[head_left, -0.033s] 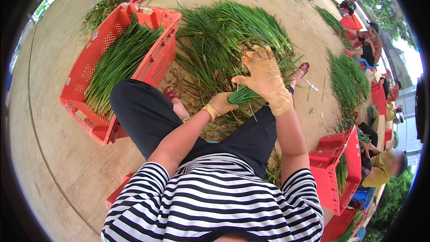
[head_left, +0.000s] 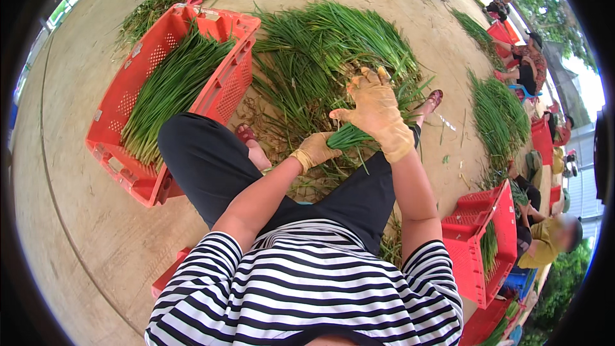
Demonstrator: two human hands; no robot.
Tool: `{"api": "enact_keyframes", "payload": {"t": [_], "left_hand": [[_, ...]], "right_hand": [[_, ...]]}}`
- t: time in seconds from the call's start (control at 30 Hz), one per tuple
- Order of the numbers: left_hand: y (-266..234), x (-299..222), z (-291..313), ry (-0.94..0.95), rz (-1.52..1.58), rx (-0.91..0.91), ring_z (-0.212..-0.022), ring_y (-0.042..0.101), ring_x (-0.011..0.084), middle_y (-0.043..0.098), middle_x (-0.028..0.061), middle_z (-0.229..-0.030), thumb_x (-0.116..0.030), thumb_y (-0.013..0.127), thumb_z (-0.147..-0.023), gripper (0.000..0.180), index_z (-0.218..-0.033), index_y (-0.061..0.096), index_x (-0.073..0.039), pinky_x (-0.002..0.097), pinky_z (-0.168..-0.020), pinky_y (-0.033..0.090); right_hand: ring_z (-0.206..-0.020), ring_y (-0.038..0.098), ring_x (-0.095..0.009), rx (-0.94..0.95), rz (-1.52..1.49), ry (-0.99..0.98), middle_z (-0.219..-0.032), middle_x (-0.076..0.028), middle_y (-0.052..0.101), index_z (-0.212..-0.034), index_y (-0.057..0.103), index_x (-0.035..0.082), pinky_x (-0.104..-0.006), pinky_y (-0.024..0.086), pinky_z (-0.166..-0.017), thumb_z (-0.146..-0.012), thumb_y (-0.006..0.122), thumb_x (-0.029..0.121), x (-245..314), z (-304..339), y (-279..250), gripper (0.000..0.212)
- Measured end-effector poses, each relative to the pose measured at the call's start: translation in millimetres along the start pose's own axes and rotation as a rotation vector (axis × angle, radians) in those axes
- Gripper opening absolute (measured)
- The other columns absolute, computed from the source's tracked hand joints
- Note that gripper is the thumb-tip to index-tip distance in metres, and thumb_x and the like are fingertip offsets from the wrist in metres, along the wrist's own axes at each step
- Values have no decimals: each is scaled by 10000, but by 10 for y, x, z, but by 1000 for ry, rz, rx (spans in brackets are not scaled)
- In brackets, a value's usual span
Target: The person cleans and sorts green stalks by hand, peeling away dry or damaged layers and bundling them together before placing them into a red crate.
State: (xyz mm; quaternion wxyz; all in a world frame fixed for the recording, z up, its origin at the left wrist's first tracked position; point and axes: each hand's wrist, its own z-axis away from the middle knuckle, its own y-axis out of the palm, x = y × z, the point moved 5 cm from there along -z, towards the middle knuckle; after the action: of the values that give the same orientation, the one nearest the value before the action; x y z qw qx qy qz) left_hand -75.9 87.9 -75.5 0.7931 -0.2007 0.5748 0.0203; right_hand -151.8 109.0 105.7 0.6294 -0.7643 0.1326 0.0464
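Note:
My left hand [head_left: 315,152], in a yellowish glove, is closed around a small bunch of garlic chives [head_left: 348,136] held between my knees. Just to its right and farther away, my right hand [head_left: 374,112] wears a matching glove with darker, dirty fingertips. Its thumb stands out, its fingers are stretched, and it grips nothing; its palm side hides part of the bunch. Beyond both hands a large heap of garlic chives [head_left: 359,32] lies on the floor, green leaves fanned outward.
At my left stands a red crate [head_left: 234,83] with long chives [head_left: 173,90] laid in it. Another red crate [head_left: 474,243] is at the right, beside a person in a yellow shirt [head_left: 544,240]. More chives [head_left: 500,118] lie along the right, near seated people.
My right hand has shifted very slightly toward me. My left hand and its bunch of garlic chives stay where they were.

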Motion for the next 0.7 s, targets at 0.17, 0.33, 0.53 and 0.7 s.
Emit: {"api": "enact_keyframes", "payload": {"t": [0.17,0.33,0.53,0.7], "left_hand": [[4,15,-38,58,-9,-50,-717,589,174,633,78,-795,-190,674,-725,377,-1052,565,-35,315,-681,452],[68,61,-86,39,-28,-33,-725,591,158,634,83,-819,-167,674,-735,368,-1045,561,-3,311,-677,462],[67,156,-119,51,32,-14,-768,591,157,633,89,-842,-141,677,-732,387,-1072,553,-5,313,-694,465],[-38,134,-133,55,17,-74,-756,590,141,632,74,-845,-103,682,-724,354,-1043,562,-7,295,-681,468]], "right_hand": [[-1025,484,-212,222,-137,51,-925,-31,601,-821,653,90,-423,215,-1006,-718,614,334,-76,-64,262,268],[-864,543,-256,-4,-548,-8,-877,-63,604,-756,608,52,-362,332,-914,-707,635,174,-193,18,157,134],[-941,531,-209,-229,-438,-146,-833,-9,610,-734,596,90,-396,276,-957,-708,625,163,-306,140,-75,83],[-947,543,-207,-547,-758,62,-882,-23,623,-709,570,45,-370,305,-939,-714,652,118,-679,379,-483,110]]}}
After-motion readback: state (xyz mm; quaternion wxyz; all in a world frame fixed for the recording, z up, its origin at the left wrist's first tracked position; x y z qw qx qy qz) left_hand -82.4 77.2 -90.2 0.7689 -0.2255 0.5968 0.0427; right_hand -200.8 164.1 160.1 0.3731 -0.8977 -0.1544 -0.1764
